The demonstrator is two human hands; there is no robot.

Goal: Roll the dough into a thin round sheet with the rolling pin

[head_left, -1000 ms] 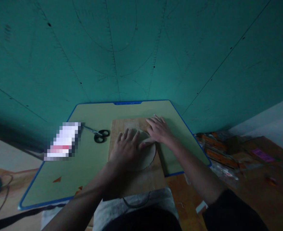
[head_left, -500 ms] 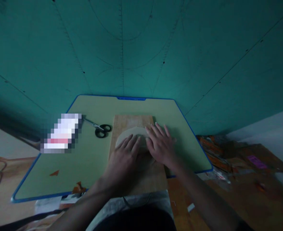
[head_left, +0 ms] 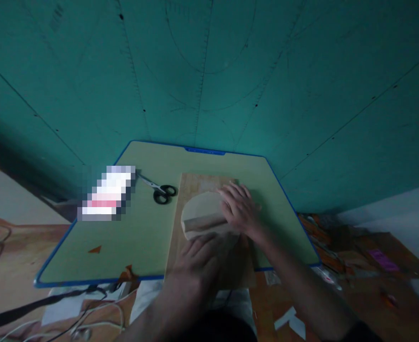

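Observation:
A pale, rounded flat sheet (head_left: 204, 206) lies on a wooden board (head_left: 191, 183), with a long raised fold or strip running across it; its material I cannot make out. My right hand (head_left: 241, 209) rests over the right end of the sheet, fingers stretched out, slightly bent and close together. Nearer to me, my left hand (head_left: 198, 259) is at the sheet's near edge, fingers bent and smeared by motion. Whether it grips the edge or only presses on it cannot be seen. The right end of the sheet is hidden under my hands.
Black-handled scissors (head_left: 163, 192) lie left of the board on a pale table (head_left: 138, 242) with a blue rim, beside a pixelated phone-like object (head_left: 108, 192). Brown scraps (head_left: 95, 249) lie at the near left. A green wall (head_left: 209, 95) rises behind. Cables (head_left: 99, 313) and white scraps (head_left: 291, 323) are below.
My left hand has moved back towards me from the middle of the sheet, baring the fold. My right hand's fingers have drawn closer together. The view has shifted slightly.

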